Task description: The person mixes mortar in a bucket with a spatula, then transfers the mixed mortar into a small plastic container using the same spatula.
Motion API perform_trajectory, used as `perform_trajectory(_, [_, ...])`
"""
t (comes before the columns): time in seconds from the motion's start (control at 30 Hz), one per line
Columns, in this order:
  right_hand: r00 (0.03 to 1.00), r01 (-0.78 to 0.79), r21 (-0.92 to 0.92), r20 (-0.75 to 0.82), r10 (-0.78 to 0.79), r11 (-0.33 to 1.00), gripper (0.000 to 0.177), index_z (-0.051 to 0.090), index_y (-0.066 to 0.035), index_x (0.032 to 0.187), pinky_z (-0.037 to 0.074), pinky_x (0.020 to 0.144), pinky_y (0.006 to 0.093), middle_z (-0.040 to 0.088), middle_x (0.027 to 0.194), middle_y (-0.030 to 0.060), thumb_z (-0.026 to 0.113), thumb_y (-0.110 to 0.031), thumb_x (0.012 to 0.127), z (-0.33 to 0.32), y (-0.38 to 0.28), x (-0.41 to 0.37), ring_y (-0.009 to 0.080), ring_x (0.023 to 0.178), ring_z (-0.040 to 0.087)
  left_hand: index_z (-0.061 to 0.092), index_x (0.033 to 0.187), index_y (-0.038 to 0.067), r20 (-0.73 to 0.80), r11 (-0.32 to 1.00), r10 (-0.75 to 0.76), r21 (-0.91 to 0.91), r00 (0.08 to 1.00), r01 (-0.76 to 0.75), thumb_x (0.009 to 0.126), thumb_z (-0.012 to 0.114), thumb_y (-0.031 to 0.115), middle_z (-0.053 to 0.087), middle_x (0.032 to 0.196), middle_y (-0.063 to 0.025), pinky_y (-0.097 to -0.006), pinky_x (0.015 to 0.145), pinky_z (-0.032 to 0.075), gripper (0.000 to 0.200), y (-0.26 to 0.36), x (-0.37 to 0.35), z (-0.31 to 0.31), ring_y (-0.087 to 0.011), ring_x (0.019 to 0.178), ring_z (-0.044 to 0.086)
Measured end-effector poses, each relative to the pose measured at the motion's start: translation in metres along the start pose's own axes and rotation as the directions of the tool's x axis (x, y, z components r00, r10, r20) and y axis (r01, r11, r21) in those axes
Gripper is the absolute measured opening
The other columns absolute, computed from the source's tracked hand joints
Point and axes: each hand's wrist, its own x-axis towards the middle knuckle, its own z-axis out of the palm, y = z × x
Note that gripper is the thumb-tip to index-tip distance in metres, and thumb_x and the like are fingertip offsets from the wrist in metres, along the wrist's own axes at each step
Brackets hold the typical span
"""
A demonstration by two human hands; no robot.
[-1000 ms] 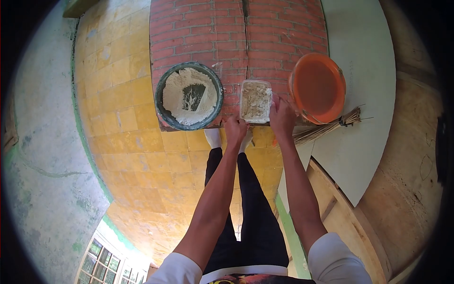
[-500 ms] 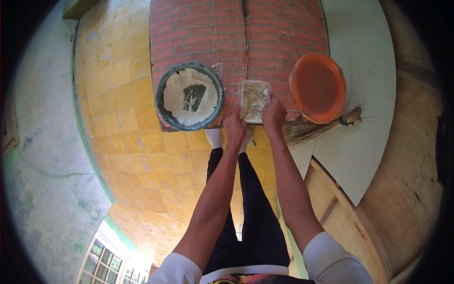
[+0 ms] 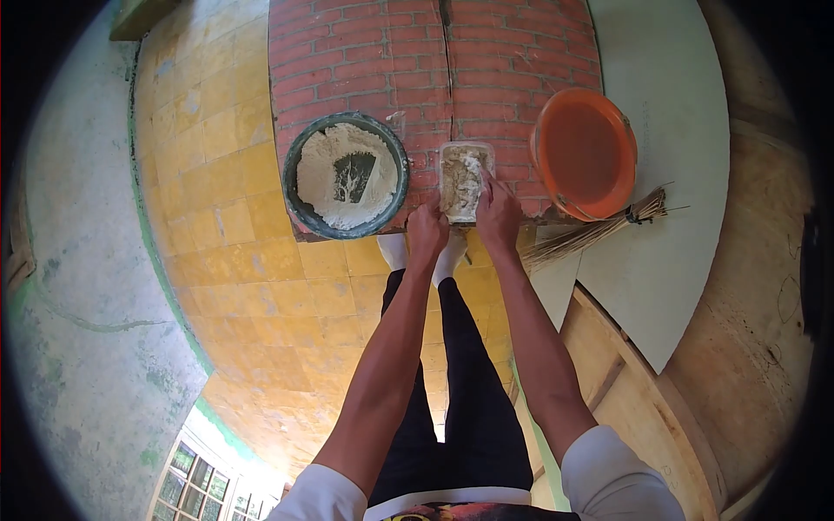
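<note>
A small rectangular plastic tub (image 3: 445, 149) holds lumpy pale grey paste (image 3: 460, 184) with white powder on it. My left hand (image 3: 428, 230) is closed at the tub's near left corner, gripping its rim. Closed and pointing into the tub from its right side is my right hand (image 3: 499, 214). Whatever it grips is mostly hidden by the fingers, and its end reaches the paste. To the left stands a round dark basin (image 3: 293, 198) with off-white powder (image 3: 380, 178) heaped around its walls, the dark bottom showing in the middle.
An orange bucket (image 3: 540, 156) with brownish liquid stands on the right. A stick broom (image 3: 591, 239) lies just in front of it. The brick-patterned tabletop (image 3: 382, 52) carries the containers, its near edge by my wrists. Yellow tiles (image 3: 234, 260) cover the floor.
My right hand has shifted slightly left and down at the tub. The paste surface looks disturbed, with more white powder showing near the right side. My left hand stays at the tub's corner.
</note>
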Motion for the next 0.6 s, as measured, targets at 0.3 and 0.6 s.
perform_trajectory(0.3, [0.998,0.025,-0.055,0.058,-0.022,0.998,0.040,0.068,-0.008,0.131,0.057,0.079,0.0468,0.070,0.105,0.0160,0.060,-0.006,0.093,0.015,-0.031,-0.004,0.0390,0.092,0.070,0.072,0.105,0.004,-0.052,0.998,0.009,0.062,0.999,-0.006,0.085,0.061,0.012,0.069,0.084,-0.0274,-0.0560,0.074,0.053,0.025,-0.004,0.008,0.001,-0.0485,0.082,0.067])
perform_trajectory(0.6, [0.976,-0.088,-0.185,0.181,0.122,0.979,0.041,0.068,-0.010,0.132,0.057,0.084,0.0480,0.069,0.111,0.0149,0.057,-0.008,0.092,0.037,-0.050,0.006,0.0378,0.100,0.069,0.076,0.102,0.003,-0.015,0.999,0.038,0.035,0.999,-0.037,0.081,0.068,0.019,0.073,0.083,-0.0238,-0.0515,0.076,0.055,0.027,-0.006,0.012,-0.003,-0.0443,0.082,0.071])
